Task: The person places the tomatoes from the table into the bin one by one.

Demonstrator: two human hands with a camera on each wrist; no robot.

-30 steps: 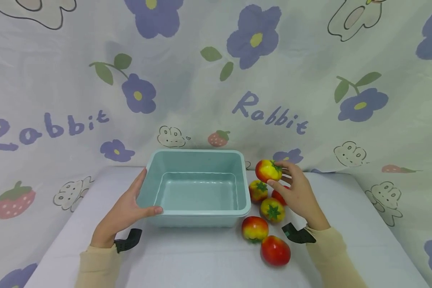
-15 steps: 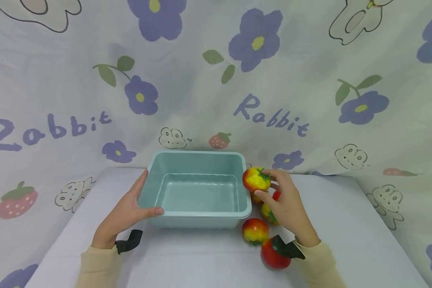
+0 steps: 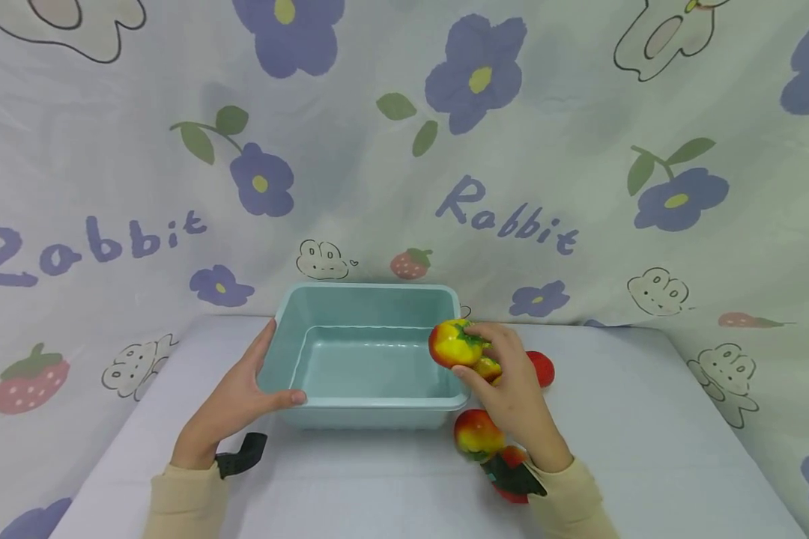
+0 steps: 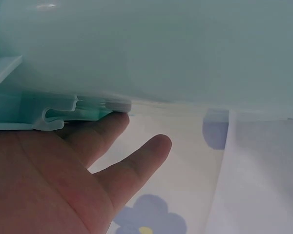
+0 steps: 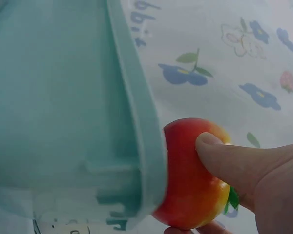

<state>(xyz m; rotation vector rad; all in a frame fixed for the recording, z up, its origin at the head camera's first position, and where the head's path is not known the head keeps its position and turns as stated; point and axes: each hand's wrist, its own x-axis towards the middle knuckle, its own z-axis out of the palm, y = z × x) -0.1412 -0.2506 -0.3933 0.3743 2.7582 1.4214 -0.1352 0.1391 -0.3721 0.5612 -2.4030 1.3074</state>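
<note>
Red-and-yellow fruit is at the right rim of a pale blue bin, pinched between thumb and fingers of the right hand. The left hand — thumb and fingers spread wide — touches the bin's near left corner. More fruits lie on the table, right of the bin.

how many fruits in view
5: held fruit in the right hand, yellow fruit partly behind it, red fruit right of that hand, red-yellow fruit off the front right of the tub, lower fruit partly behind the wrist strap. The hand may hide another.
</note>
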